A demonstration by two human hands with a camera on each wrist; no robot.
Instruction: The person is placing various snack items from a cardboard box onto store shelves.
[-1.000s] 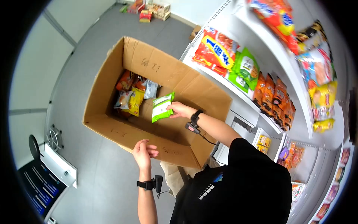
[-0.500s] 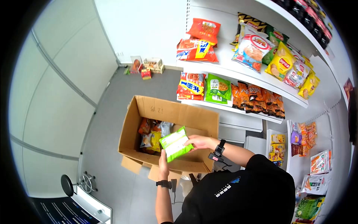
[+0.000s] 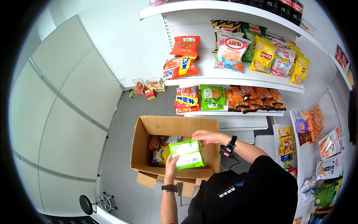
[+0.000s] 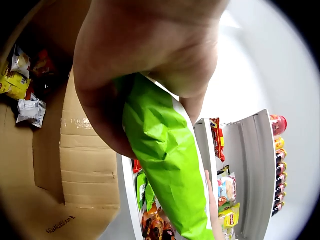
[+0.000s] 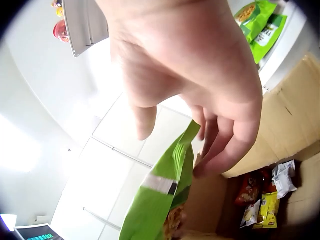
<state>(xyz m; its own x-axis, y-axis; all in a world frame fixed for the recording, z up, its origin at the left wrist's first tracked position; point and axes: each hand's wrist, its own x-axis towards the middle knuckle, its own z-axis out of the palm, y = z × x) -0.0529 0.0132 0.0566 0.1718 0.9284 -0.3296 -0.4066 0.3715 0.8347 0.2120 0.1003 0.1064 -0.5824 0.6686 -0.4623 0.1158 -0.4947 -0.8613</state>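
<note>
A bright green snack bag (image 3: pixel 186 154) with a white label hangs over the near side of an open cardboard box (image 3: pixel 175 125). My left hand (image 3: pixel 170 164) grips its lower left edge; the left wrist view shows the bag (image 4: pixel 165 160) clamped between thumb and fingers of that hand (image 4: pixel 145 45). My right hand (image 3: pixel 203 137) is at the bag's upper right corner. In the right wrist view its curled fingers (image 5: pixel 220 145) hook the bag's top edge (image 5: pixel 175 165), with the thumb standing off it.
Several snack packets (image 3: pixel 161 145) lie in the box's far left corner. White wall shelves (image 3: pixel 231 80) stacked with chip bags rise behind the box, with lower racks (image 3: pixel 309 134) at the right. Small cartons (image 3: pixel 149 89) sit by the wall, and a wheeled stand (image 3: pixel 100 201) on the grey floor.
One second ago only the right hand held the bag inside the box. The left hand has since taken its lower edge, and the bag now sits level above the box's near side.
</note>
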